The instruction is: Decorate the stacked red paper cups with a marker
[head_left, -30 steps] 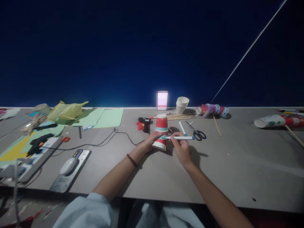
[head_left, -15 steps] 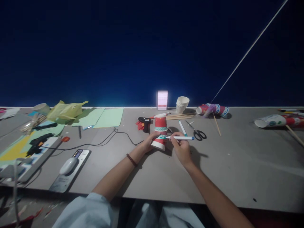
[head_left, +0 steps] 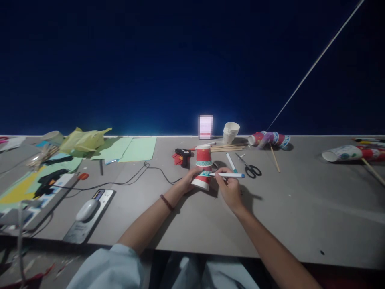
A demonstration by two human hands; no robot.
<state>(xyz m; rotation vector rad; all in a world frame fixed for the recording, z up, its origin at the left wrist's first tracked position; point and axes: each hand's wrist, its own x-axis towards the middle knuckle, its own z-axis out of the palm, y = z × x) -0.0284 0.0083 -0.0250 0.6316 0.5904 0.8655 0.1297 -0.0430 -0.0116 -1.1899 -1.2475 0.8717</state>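
Observation:
Two red paper cups [head_left: 203, 155], joined end to end, are held over the table by my left hand [head_left: 190, 179], its fingers wrapped round the lower cup. They are coloured with teal bands and have white ends. My right hand [head_left: 230, 186] pinches a white marker [head_left: 230, 175] with a blue end. The marker's tip meets the teal band of the lower cup. Just behind the cups lies a black hot glue gun [head_left: 183, 152]. To the right of my right hand are black-handled scissors [head_left: 252, 170] and the marker's teal cap or a second marker [head_left: 231, 162].
White stacked cups [head_left: 231, 132] and wooden sticks [head_left: 228, 148] stand and lie at the back. Decorated cup tubes [head_left: 278, 139] lie at right. On the left are a power strip [head_left: 48, 204], a phone [head_left: 87, 220] with a white mouse, green paper [head_left: 138, 149] and a yellow bag [head_left: 84, 141].
The marker has shifted very slightly left along the cup's band with my right hand. My left hand and the cups stay in place.

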